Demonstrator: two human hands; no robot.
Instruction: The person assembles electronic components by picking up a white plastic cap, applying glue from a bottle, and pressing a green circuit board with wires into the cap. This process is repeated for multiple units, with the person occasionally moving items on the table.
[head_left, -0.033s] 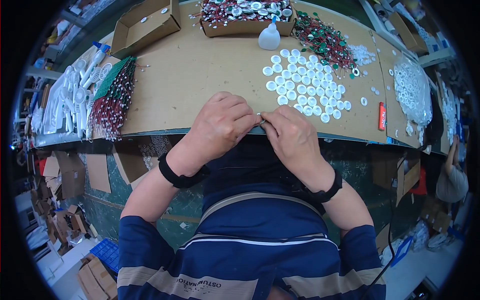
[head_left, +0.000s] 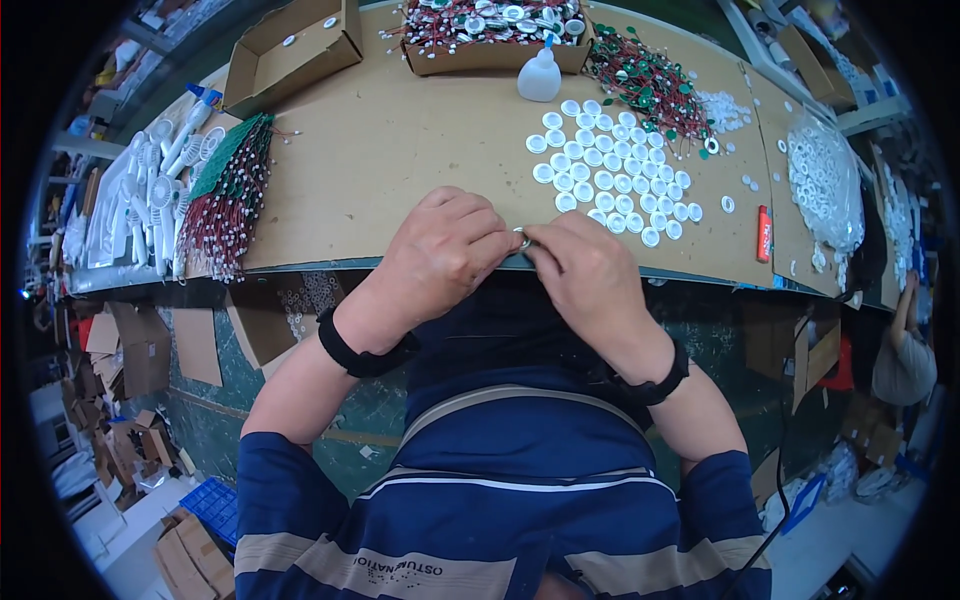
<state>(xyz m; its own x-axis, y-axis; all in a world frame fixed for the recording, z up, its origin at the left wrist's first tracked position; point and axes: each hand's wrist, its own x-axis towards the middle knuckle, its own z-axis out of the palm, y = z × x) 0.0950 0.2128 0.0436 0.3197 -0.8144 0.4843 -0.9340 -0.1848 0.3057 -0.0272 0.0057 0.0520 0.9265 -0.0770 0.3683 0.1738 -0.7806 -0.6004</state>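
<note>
Above the table's near edge, my left hand and my right hand meet fingertip to fingertip. Both pinch a small round whitish piece, mostly covered by the fingers, so its exact kind does not show. Just beyond my right hand, many white round caps with pale grey centres lie spread on the cardboard-covered table. Behind them is a tangled heap of small green circuit boards with red wires.
A white squeeze bottle stands before a full carton. To the left lie wired green boards, white handheld fans and an open carton. At right are a red tube and a bag of white rings.
My right hand has shifted very slightly to the right, and a little more of the small round piece shows between the fingertips. My left hand is nearly still.
</note>
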